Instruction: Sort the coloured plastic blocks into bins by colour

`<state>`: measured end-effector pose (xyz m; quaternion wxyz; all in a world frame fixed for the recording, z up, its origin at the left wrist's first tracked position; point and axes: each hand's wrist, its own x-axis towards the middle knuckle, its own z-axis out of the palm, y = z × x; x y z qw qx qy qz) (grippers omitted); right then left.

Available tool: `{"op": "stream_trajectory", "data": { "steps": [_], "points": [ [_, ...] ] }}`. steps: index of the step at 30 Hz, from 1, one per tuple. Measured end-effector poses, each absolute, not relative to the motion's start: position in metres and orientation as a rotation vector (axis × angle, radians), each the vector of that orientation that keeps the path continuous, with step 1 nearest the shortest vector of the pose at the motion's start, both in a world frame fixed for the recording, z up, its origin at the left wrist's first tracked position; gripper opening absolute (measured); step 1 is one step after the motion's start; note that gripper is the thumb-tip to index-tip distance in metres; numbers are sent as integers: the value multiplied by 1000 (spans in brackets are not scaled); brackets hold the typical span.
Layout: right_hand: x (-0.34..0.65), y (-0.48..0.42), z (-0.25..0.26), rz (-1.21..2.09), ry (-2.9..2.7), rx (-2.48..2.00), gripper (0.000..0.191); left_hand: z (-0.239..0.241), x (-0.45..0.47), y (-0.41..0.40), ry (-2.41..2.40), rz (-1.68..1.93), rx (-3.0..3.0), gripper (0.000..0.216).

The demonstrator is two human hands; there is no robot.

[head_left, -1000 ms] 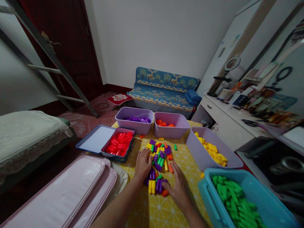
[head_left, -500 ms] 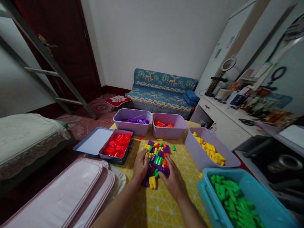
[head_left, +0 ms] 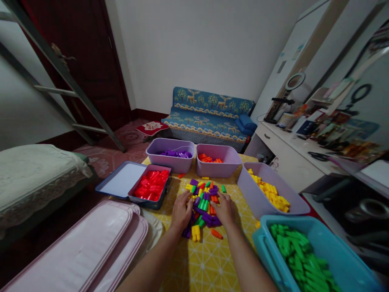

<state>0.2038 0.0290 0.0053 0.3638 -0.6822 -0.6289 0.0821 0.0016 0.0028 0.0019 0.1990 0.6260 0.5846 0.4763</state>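
A mixed pile of small plastic toy pieces in purple, green, yellow, orange and red lies in the middle of the table. My left hand rests against the pile's left edge, fingers stretched forward and slightly curved. On the opposite side my right hand touches the pile with its fingers apart and bent inward. Neither hand visibly grips a piece, though some fingertips are hidden among them. A loose orange piece lies just below my right hand, and a yellow piece sits at the pile's near end.
Around the pile stand a purple-piece bin, an orange-piece bin, a yellow-piece bin, a teal bin of green pieces and an open case of red ones. Pink lids lie at left on the yellow tablecloth.
My right hand has shifted up and slightly right along the pile. The orange piece below it now shows. My left hand stays at the left edge.
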Motion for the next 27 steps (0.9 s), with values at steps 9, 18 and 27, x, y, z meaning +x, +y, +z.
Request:
{"op": "stream_trajectory", "data": {
  "steps": [9, 18, 27],
  "points": [
    [199, 25, 0, 360, -1445, -1654, 22, 1, 1, 3, 1639, 1319, 1773, 32],
    [201, 14, -4, 559, -1249, -1620, 30, 0, 2, 3, 1637, 1328, 1779, 32],
    [200, 10, 3, 553, -1295, -1669, 28, -5, 2, 4, 1630, 1329, 1803, 31]
  ]
}}
